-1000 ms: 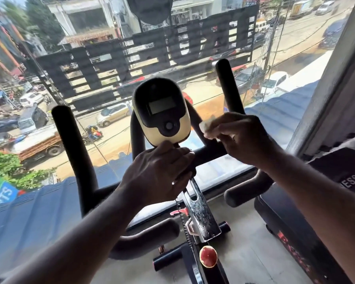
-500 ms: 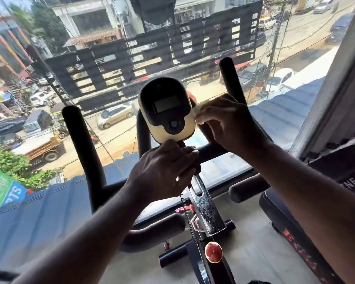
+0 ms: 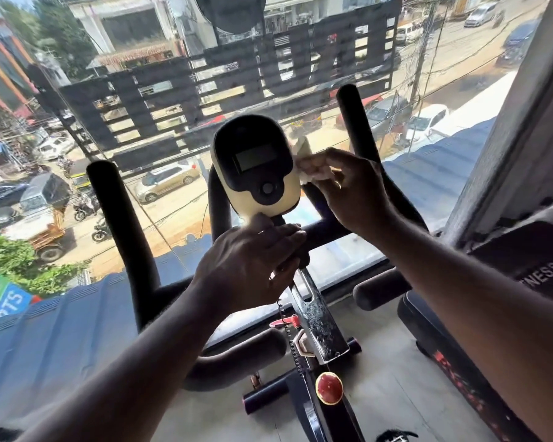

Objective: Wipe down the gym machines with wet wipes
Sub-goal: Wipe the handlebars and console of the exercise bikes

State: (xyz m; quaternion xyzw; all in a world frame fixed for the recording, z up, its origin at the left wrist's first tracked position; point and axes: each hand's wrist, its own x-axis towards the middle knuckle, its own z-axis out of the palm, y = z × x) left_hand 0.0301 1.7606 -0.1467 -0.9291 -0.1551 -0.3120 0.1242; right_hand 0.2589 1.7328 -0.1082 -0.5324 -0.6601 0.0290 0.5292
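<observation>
An exercise bike (image 3: 304,393) stands on a grey floor (image 3: 393,387) facing a big window (image 3: 179,218) that looks down on a street with parked cars. Its console (image 3: 256,167), a cream shell with a black face, a small grey screen and one round button, sits at the top centre of the bike, between the two upright black grips of the handlebar (image 3: 115,212). The right hand (image 3: 355,189) is raised to the console's right edge and pinches a crumpled white wet wipe (image 3: 310,167) between the thumb and the first fingers; the wipe is bunched and lies against the upper right side of the cream shell, with one corner sticking up above the fingers. The other fingers of that hand are loosely bent behind the wipe. The left hand (image 3: 253,263) is just under the console's bottom edge, back of the hand toward the camera, its fingers curled round the top of the chromed post (image 3: 320,320) where it meets the handlebar's crossbar. The post below the hand is speckled and slopes down toward a red knob (image 3: 329,388) on the bike's frame. At the right edge of the view a black machine (image 3: 454,339) with red markings stands on the floor beside the bike, close to the right forearm.
</observation>
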